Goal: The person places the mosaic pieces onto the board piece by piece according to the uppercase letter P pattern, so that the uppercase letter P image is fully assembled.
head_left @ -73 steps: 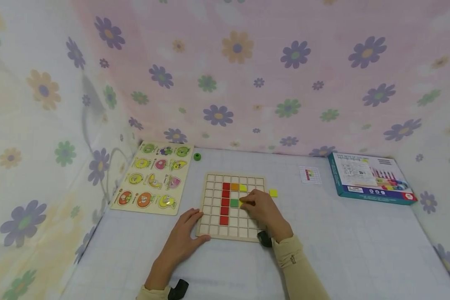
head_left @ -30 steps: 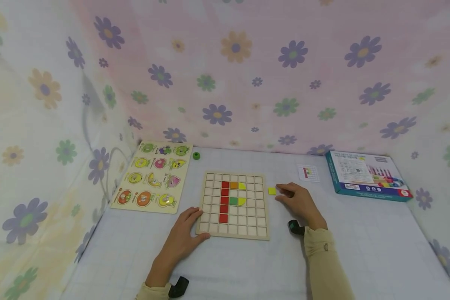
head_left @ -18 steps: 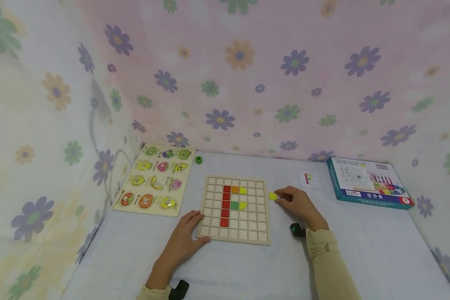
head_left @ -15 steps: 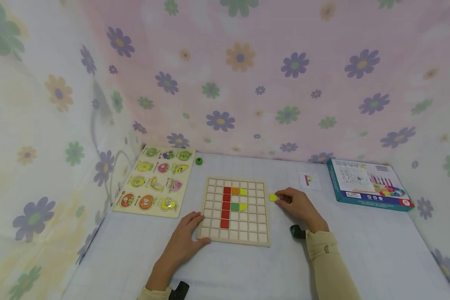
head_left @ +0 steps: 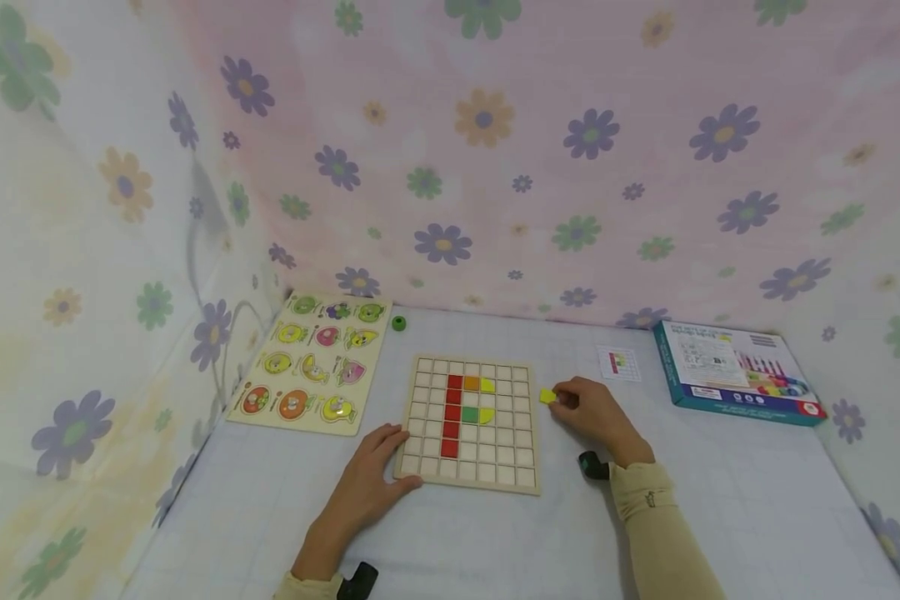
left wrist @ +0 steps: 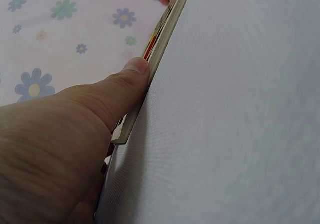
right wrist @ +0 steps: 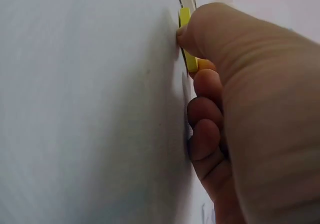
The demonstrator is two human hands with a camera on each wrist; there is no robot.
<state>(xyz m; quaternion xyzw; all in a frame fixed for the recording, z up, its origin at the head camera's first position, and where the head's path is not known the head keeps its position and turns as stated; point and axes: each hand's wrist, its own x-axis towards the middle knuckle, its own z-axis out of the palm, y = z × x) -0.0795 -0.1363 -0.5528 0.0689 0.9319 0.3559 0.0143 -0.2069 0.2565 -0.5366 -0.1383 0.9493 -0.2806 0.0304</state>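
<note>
A wooden grid board (head_left: 510, 475) lies flat on the table, holding a column of red square tiles (head_left: 452, 429). Beside that column sit an orange tile (head_left: 470, 383), a green tile (head_left: 469, 414) and two yellow tiles with a rounded side (head_left: 487, 415). My left hand (head_left: 367, 475) rests at the board's near left corner; its thumb touches the front edge, seen also in the left wrist view. Right of the board, my right hand (head_left: 596, 417) pinches a yellow tile (right wrist: 188, 43) between thumb and fingers, close to the table. The other fingers curl underneath.
A fruit puzzle board (head_left: 363, 379) lies at the left, with a small green ring-like piece (head_left: 398, 323) near its top corner. At the right are a printed pattern card (head_left: 619, 364) and a teal-edged box (head_left: 735, 371). Flowered cloth walls (head_left: 510, 150) enclose the table.
My right hand has left the board, where a yellow rounded tile now sits beside the green one, and has taken hold of the yellow tile at the right. My left hand stays put.
</note>
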